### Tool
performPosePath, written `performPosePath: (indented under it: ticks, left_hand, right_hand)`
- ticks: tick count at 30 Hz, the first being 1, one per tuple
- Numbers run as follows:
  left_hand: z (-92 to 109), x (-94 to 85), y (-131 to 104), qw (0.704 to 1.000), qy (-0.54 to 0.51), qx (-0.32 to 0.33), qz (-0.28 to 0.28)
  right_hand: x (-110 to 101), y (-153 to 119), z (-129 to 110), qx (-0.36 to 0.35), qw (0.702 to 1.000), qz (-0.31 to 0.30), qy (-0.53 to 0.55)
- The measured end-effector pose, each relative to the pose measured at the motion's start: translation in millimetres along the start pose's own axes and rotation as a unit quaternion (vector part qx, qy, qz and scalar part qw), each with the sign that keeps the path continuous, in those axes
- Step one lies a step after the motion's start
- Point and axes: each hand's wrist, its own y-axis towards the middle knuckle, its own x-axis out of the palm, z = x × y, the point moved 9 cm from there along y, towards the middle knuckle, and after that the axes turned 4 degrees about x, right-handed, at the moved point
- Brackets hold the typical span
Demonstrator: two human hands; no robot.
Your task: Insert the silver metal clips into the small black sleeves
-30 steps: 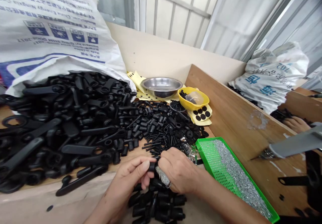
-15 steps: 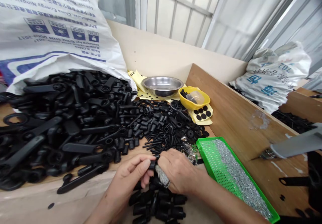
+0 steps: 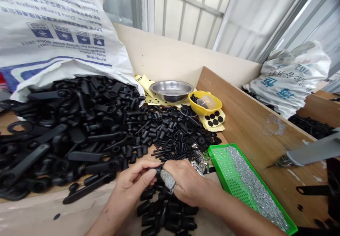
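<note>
My left hand (image 3: 136, 181) pinches a small black plastic part (image 3: 158, 171) between thumb and fingers. Against it, my right hand (image 3: 186, 179) is closed, with its fingers curled over the same part and hiding most of it. A grey, speckled wrapping (image 3: 168, 181) shows at the right thumb; whether it covers the thumb or is a separate item, I cannot tell. Below both hands lies a pile of black cylindrical pieces (image 3: 172, 214). Just beyond them are black ribbed pins (image 3: 170, 149) and shiny metal clips (image 3: 198, 161).
Black lever-shaped parts (image 3: 87, 137) spill from a white sack (image 3: 66, 23) at left. A steel bowl (image 3: 171, 91) and yellow basket (image 3: 204, 110) stand behind. At right are a green tray (image 3: 233, 183) of small metal pieces, a slanted wooden divider (image 3: 244, 122) and a needle-tipped tool (image 3: 305, 153).
Both hands have shifted slightly left together, still closed around the small black part. The right hand now covers more of it.
</note>
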Motion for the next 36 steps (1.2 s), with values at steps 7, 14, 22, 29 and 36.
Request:
performPosePath:
  ticks: [7, 14, 22, 29, 36]
  left_hand:
    - [9.5, 6.3, 9.7, 0.994, 0.073, 0.011, -0.081]
    - [4.7, -22.2, 5.3, 0.973, 0.216, 0.022, -0.073]
    - [-31.9, -40.9, -6.1, 0.946, 0.318, 0.009, -0.059]
    - [-3.9, -33.7, -7.9, 0.969, 0.243, 0.026, -0.022]
    - [15.6, -23.8, -14.5, 0.965, 0.239, 0.104, -0.018]
  right_hand:
    - [15.0, -1.5, 12.2, 0.024, 0.993, -0.058, -0.099]
    - [11.4, 11.8, 9.7, 0.015, 0.995, -0.072, -0.073]
    - [-1.1, 15.3, 41.8, 0.076, 0.981, -0.065, -0.166]
    - [14.9, 15.9, -2.4, -0.040, 0.986, -0.085, -0.141]
    - [24.4, 9.1, -13.4, -0.074, 0.984, -0.079, -0.142]
